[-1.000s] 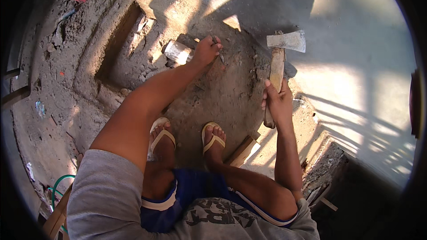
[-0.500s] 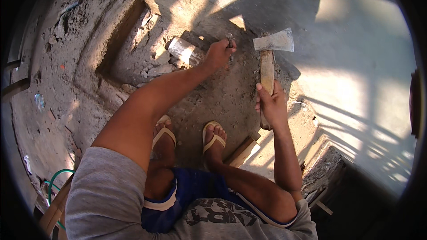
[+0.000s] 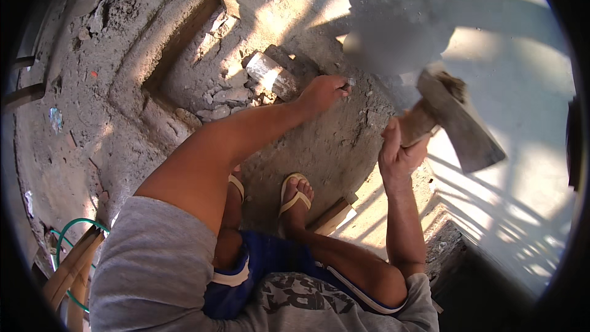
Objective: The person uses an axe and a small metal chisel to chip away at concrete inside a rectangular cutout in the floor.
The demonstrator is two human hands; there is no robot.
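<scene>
My right hand (image 3: 402,147) is closed round the wooden handle of a hatchet (image 3: 464,120), raised so that its wide metal head tilts toward the lower right. My left hand (image 3: 326,93) is closed on a short metal rod (image 3: 349,84), perhaps a chisel; only its top end shows past the fingers. The rest of the rod is hidden, so I cannot tell whether it touches the ground. Beside my left wrist a white, dirt-smeared pipe piece (image 3: 270,75) lies in rough, broken ground. The hatchet is apart from the rod, to its right.
A squared trench (image 3: 184,43) with rubble (image 3: 230,95) lies at the left. Smooth concrete (image 3: 491,43) spreads on the right. A wood block (image 3: 332,214) sits near my sandalled feet. A green hose (image 3: 74,233) and planks (image 3: 74,264) are at lower left; a dark pit is at lower right.
My right hand has lifted the hatchet up and to the right, turning its head over. My left hand with the rod appears slightly further right and lower as the view shifted.
</scene>
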